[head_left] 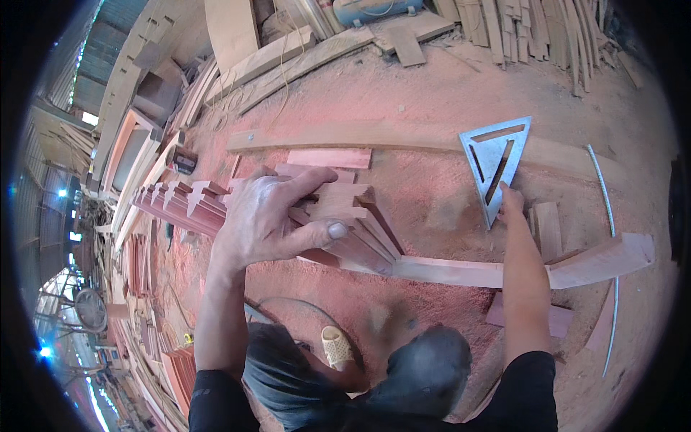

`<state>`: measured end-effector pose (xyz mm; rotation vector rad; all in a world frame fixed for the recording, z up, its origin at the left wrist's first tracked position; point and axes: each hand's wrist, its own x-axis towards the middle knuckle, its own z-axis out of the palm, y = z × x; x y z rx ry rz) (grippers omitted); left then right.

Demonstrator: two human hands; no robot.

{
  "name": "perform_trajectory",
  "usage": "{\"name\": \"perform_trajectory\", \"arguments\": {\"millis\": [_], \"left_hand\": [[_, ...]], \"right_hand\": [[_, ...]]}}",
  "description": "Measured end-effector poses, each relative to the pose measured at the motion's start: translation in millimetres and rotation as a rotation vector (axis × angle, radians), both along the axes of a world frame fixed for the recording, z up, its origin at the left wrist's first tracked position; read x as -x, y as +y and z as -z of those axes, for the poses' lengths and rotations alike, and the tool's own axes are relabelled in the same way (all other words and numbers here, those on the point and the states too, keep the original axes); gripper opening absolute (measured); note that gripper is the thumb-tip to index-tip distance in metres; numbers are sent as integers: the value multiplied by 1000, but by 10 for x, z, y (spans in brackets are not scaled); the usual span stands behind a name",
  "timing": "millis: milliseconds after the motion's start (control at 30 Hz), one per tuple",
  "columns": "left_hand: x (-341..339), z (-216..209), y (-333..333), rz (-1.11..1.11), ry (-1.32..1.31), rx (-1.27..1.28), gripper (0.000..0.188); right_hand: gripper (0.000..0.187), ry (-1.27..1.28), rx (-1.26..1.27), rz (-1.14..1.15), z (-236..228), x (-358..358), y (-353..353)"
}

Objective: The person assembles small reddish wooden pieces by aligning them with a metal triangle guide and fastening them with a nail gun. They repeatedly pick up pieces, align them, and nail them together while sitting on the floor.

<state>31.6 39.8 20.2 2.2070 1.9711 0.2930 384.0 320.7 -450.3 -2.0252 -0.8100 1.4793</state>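
Note:
My left hand [263, 219] grips the end of a row of grooved, notched reddish wooden pieces [338, 203]. Its fingers lie over the top, with the thumb along the near side. The row runs away to the left. To the right, my right hand [512, 203] holds a silver triangular speed square [492, 153] by its lower edge, above the ground and apart from the wood. Below the square, a pale board [450, 271] extends right from under the grooved pieces, and a raised block [604, 261] sits at its far right end.
Reddish sawdust covers the ground. A long plank [345, 135] lies beyond the row, with short offcuts beside it. Stacked boards [504, 32] and a blue tank [374, 10] stand at the back. A thin pale strip [603, 187] lies at right. A yellow sandal [337, 348] is below.

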Motion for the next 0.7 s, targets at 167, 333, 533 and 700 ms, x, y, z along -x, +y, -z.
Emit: {"name": "perform_trajectory", "arguments": {"millis": [167, 333, 533, 700], "left_hand": [[-46, -30, -128, -6, 75, -8, 87], [-173, -67, -325, -96, 117, 50, 83], [-196, -15, -487, -74, 51, -48, 77], [-173, 13, -532, -18, 1, -130, 73]], "right_hand": [[45, 226, 242, -150, -263, 11, -106], [31, 439, -125, -135, -773, 312, -79], [30, 250, -617, -278, -1721, -2, -800], [31, -324, -478, -489, -2183, -718, -1293]]}}
